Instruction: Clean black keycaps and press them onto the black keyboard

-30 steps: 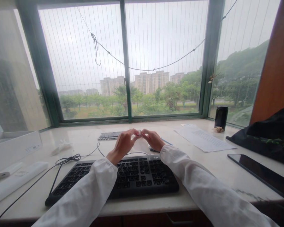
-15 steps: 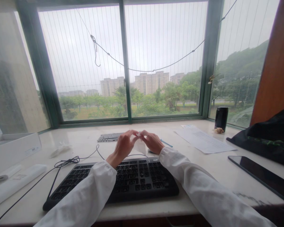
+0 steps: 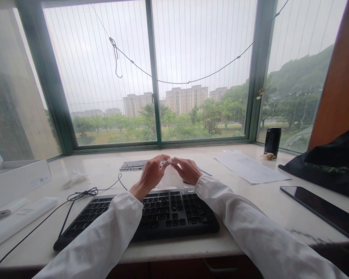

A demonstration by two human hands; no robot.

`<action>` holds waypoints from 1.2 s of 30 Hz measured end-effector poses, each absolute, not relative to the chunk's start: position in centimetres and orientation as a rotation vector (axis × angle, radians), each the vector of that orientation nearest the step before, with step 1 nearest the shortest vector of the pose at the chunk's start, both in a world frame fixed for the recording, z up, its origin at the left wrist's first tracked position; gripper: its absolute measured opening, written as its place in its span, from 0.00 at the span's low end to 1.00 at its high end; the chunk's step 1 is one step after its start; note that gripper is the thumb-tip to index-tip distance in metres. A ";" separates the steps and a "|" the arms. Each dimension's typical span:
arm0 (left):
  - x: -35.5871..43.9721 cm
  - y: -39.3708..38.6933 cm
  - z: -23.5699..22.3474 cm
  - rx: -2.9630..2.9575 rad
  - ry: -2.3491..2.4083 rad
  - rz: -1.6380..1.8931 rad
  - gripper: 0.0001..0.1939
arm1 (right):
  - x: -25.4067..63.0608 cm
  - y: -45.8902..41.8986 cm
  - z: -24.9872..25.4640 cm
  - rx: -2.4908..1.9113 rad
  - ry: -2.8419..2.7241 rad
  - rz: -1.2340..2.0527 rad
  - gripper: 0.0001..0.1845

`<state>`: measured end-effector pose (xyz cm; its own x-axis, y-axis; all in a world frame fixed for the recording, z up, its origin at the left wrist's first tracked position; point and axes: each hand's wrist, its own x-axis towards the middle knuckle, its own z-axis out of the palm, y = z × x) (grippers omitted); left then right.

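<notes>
My left hand [image 3: 151, 172] and my right hand [image 3: 187, 169] meet above the far edge of a black keyboard [image 3: 139, 217]. Both pinch the top of a small thin white packet [image 3: 170, 176], which hangs down between them. White sleeves cover both forearms. A smaller grey keyboard [image 3: 133, 166] lies just behind my hands on the pale marble desk [image 3: 250, 197].
The black keyboard's cable [image 3: 84, 193] coils to the left. White boxes [image 3: 14, 182] and a crumpled wrapper [image 3: 75, 179] lie at the left. Papers [image 3: 250, 168] and a black cup [image 3: 272, 142] sit at the back right, a dark tablet [image 3: 322, 211] and black bag [image 3: 334, 162] at the right.
My hands stay together on the packet; the fingers have shifted slightly on its top edge. The view has tilted a little.
</notes>
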<state>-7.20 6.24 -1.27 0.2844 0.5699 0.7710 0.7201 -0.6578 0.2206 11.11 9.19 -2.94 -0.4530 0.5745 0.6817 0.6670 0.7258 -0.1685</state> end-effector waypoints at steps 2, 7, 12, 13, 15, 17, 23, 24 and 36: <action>-7.2 6.4 -1.3 -2.377 -1.212 -1.315 0.11 | 11.1 9.1 -2.9 -0.954 -2.168 -0.177 0.16; -7.3 6.9 -1.7 -2.377 -1.255 -1.323 0.11 | 11.5 9.0 -2.8 -1.064 -2.105 -0.239 0.14; -7.5 7.2 -1.8 -2.394 -1.277 -1.351 0.13 | 12.1 9.6 -3.1 -1.175 -2.006 -0.240 0.13; -7.5 7.1 -1.7 -2.393 -1.279 -1.355 0.13 | 12.1 9.7 -3.2 -1.194 -1.993 -0.225 0.13; -7.5 7.0 -1.6 -2.391 -1.280 -1.366 0.13 | 12.0 10.0 -3.3 -1.212 -1.978 -0.179 0.14; -7.6 6.8 -1.4 -2.397 -1.283 -1.375 0.12 | 11.6 10.2 -3.5 -1.188 -2.003 -0.101 0.14; -7.6 6.6 -1.3 -2.441 -1.282 -1.387 0.10 | 10.7 10.2 -3.8 -1.127 -2.202 0.039 0.15; -7.6 6.6 -1.3 -2.452 -1.271 -1.387 0.10 | 10.8 10.1 -3.7 -1.146 -2.189 0.022 0.15; -7.4 5.5 -1.2 -2.543 -1.217 -1.435 0.12 | 12.1 9.2 -1.9 -0.947 -1.976 0.170 0.17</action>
